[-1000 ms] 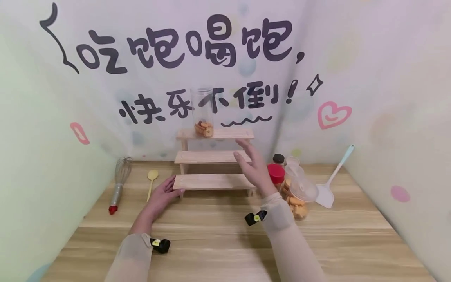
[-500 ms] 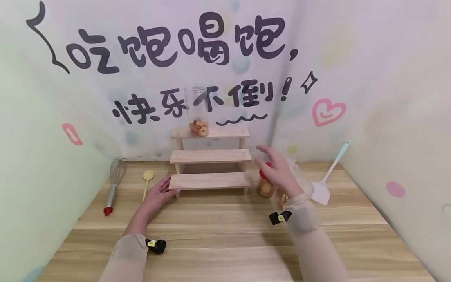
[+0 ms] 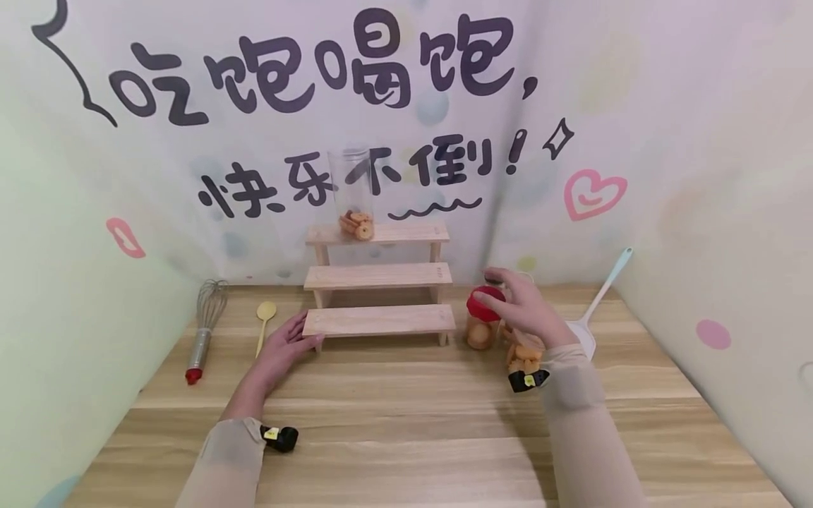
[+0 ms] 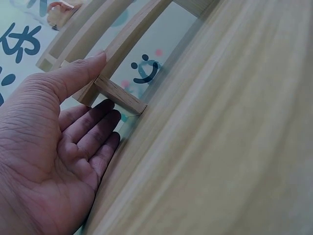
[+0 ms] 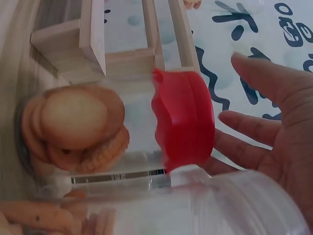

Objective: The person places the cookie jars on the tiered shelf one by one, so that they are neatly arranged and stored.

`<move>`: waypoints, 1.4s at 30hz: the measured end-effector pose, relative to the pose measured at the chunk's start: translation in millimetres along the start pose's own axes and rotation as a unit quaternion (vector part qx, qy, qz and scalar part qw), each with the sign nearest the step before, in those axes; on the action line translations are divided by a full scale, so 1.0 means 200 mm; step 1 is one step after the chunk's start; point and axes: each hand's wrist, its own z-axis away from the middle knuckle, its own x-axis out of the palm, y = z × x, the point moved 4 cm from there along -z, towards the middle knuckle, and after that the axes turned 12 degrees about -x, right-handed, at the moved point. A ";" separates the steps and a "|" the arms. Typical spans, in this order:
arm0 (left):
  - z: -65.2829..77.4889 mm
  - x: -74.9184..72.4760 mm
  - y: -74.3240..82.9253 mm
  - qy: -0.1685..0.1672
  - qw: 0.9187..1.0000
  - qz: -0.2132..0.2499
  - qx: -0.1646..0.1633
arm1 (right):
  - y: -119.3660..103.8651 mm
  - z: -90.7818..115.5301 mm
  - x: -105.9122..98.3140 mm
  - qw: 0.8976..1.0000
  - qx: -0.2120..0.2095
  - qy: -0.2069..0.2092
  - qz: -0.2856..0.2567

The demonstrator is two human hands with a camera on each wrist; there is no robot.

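My left hand (image 3: 284, 351) holds the left end of the lowest step of a three-step wooden display stand (image 3: 379, 321). Its thumb lies along the step's edge, and the bent fingers (image 4: 100, 129) are by the end leg. My right hand (image 3: 530, 310) hovers with spread fingers above a clear cookie jar (image 3: 480, 331) with a red lid (image 5: 186, 120). In the right wrist view a gap shows between thumb and lid. Beside it stands another clear jar of cookies (image 3: 524, 356), partly hidden by the right hand and wrist. A tall clear jar (image 3: 356, 190) with several cookies is on the top step.
A whisk (image 3: 206, 331) and a yellow spoon (image 3: 265, 324) lie left of the stand. Behind the right wrist lies a white spatula (image 3: 603, 300) with a pale blue handle. A printed cloth wall (image 3: 406, 120) closes the back of the wooden table (image 3: 394, 430).
My right hand has moved right, away from the stand, to above the red-lidded jar. The left hand has stayed at the lowest step's end. The head view has shifted slightly.
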 end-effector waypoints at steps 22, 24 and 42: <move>-0.02 -0.02 -0.02 0.003 1.000 -0.006 0.015 | 0.06 -0.01 0.06 0.989 0.030 -0.052 0.132; -0.02 -0.01 -0.02 0.002 1.000 -0.003 0.013 | 0.06 0.00 0.06 0.988 0.035 -0.057 0.136; 0.04 0.01 0.05 -0.013 1.000 0.010 -0.003 | 0.04 0.01 0.06 0.986 0.056 -0.062 0.146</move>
